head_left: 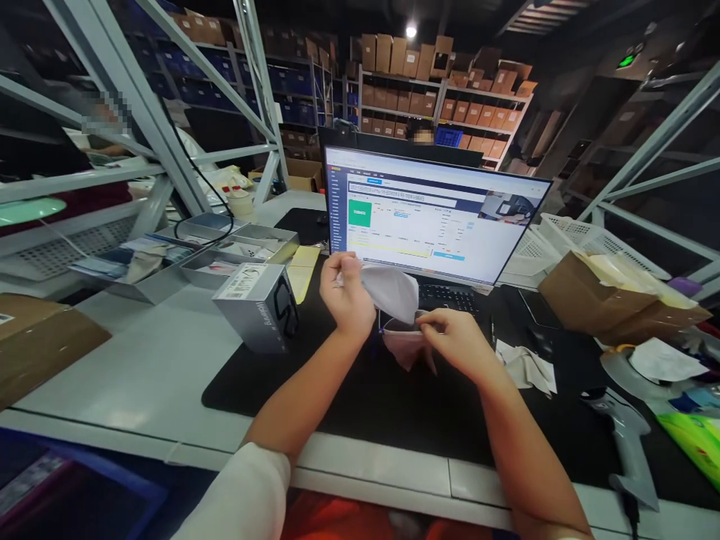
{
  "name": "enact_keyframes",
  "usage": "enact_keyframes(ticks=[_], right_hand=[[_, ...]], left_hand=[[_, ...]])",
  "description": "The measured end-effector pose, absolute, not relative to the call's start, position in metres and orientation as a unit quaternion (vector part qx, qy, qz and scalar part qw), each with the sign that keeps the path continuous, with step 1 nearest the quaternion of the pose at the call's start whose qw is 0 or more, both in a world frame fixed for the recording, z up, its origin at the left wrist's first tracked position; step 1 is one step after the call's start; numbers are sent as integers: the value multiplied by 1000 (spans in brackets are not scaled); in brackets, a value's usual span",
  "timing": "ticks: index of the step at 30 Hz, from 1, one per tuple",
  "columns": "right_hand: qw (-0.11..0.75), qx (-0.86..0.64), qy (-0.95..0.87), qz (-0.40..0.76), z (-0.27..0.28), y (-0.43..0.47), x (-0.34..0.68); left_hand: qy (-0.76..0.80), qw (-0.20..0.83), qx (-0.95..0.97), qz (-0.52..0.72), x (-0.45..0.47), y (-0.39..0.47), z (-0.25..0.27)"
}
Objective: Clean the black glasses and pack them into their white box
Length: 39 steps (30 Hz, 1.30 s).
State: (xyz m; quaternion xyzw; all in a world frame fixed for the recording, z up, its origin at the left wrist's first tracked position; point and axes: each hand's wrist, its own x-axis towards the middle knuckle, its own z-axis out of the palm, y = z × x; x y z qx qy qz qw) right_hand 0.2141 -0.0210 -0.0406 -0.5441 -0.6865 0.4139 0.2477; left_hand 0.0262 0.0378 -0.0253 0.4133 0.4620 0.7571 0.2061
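Observation:
My left hand (347, 296) is closed on one end of a light grey flat piece (394, 291), which looks like a cloth or soft pouch and slants down to the right. Below it hangs a pinkish-grey pouch (406, 346) with its mouth open. My right hand (457, 337) pinches the right side of that mouth between thumb and fingers. The grey piece's lower end is right at the pouch's opening; I cannot tell whether it is inside. To the left, a grey printed box (256, 307) with a white label stands upright on the black desk mat (343, 405).
Behind my hands stand a monitor (405, 217) and a keyboard (450, 298). A crumpled cloth (526, 367), a barcode scanner (624, 442) and a cardboard box (596, 296) lie to the right. Grey trays (264, 244) and a yellow envelope (304, 271) are at left.

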Motion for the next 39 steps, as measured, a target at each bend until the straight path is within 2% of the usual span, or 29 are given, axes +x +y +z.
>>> enact_keyframes(ticks=[4, 10, 20, 26, 32, 37, 39], right_hand=[[277, -589, -632, 421, -44, -21, 209], [335, -594, -611, 402, -41, -24, 202], [256, -614, -694, 274, -47, -31, 188], [285, -636, -685, 213, -52, -28, 183], [284, -654, -631, 305, -44, -24, 195], [288, -620, -611, 400, -53, -23, 198], [315, -590, -603, 435, -63, -20, 196]], left_hand=[[470, 157, 470, 730, 30, 28, -26], [405, 165, 512, 739, 37, 22, -25], [470, 213, 520, 680, 44, 17, -27], [445, 287, 548, 647, 54, 4, -28], [339, 309, 708, 537, 43, 5, -16], [343, 284, 771, 455, 41, 11, -16], [339, 272, 779, 452, 45, 9, -20]])
